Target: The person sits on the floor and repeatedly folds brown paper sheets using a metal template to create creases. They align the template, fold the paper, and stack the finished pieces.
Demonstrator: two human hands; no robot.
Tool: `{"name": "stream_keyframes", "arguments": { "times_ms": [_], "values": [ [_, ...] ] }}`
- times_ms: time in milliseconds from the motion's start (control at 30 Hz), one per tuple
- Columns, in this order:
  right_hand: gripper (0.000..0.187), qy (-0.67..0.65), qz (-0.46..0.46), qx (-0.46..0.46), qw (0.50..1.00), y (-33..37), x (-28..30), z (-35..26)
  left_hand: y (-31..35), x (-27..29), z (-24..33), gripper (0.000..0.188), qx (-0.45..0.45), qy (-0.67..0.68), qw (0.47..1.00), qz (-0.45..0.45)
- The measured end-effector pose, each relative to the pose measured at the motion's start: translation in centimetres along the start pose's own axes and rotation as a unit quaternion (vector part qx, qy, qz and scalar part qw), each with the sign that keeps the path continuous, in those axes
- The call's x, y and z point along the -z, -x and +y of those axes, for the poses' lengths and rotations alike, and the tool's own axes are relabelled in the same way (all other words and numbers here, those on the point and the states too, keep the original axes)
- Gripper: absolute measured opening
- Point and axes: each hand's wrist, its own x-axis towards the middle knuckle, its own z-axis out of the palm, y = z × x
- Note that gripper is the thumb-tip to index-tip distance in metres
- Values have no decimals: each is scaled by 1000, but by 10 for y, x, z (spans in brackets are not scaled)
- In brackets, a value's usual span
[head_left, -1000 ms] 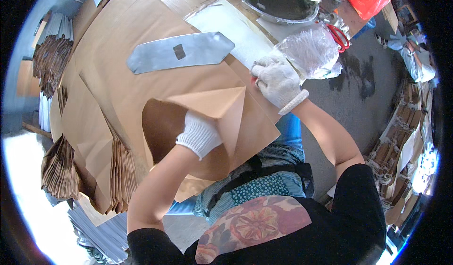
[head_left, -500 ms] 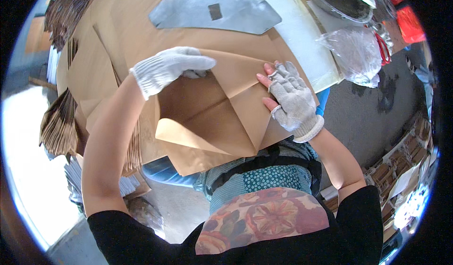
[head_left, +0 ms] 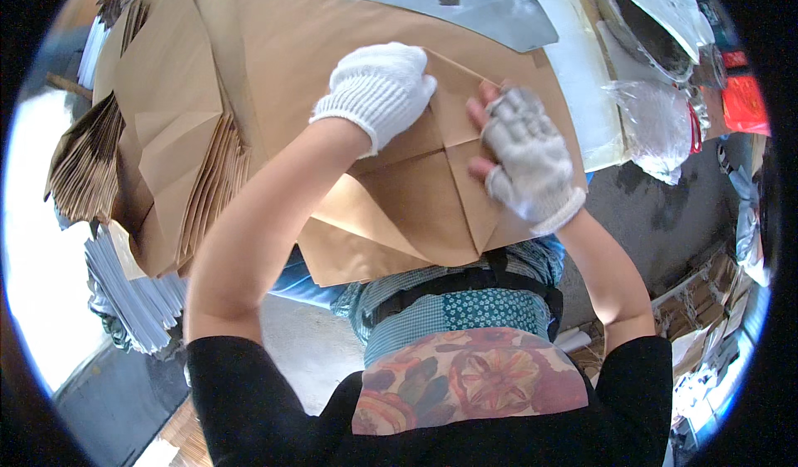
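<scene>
A brown kraft paper sheet (head_left: 407,193), folded with crossing creases and a raised curled flap at its near left, lies in front of me; it looks like an opened bag end. My left hand (head_left: 384,89), in a white knitted glove, is closed like a fist at the sheet's far left edge. Its fingertips are turned away, so whatever they grip is hidden. At the sheet's right side is my right hand (head_left: 532,151) in a greyish glove with bare fingertips. Its fingers are apart and slightly blurred, holding nothing. I cannot tell whether it touches the paper.
Beyond my hands lies a grey metal plate (head_left: 440,2) with a dark square on it. Fanned stacks of folded brown paper (head_left: 212,184) stand on the left. At the right are a white board (head_left: 573,68), a clear plastic bag (head_left: 657,126) and a black-lined bucket (head_left: 640,31).
My left hand has moved right along the paper's far edge and gone from stretched fingers to a closed fist. The right hand has shifted only slightly. My view has turned a little.
</scene>
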Motion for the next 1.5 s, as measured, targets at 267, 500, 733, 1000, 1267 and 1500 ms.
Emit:
{"name": "stream_keyframes", "arguments": {
  "times_ms": [267,500,733,1000,1267,1500],
  "values": [
    [82,50,-33,60,996,-31,-5,9,144,-34,-57,79,102,444,860,231],
    [71,47,-4,152,987,-102,-29,14,142,-106,-64,73,145,242,935,215],
    [38,-153,-98,325,928,-35,-31,-41,143,-109,-58,71,95,133,958,237],
    [40,-290,-245,404,832,-16,-35,-45,100,-94,-34,80,60,53,977,200],
    [34,-179,-91,391,898,-35,-19,-40,44,-85,-29,78,24,55,962,265],
    [37,15,248,-150,957,-114,4,75,120,-94,-34,81,35,73,968,237]
  ]
}}
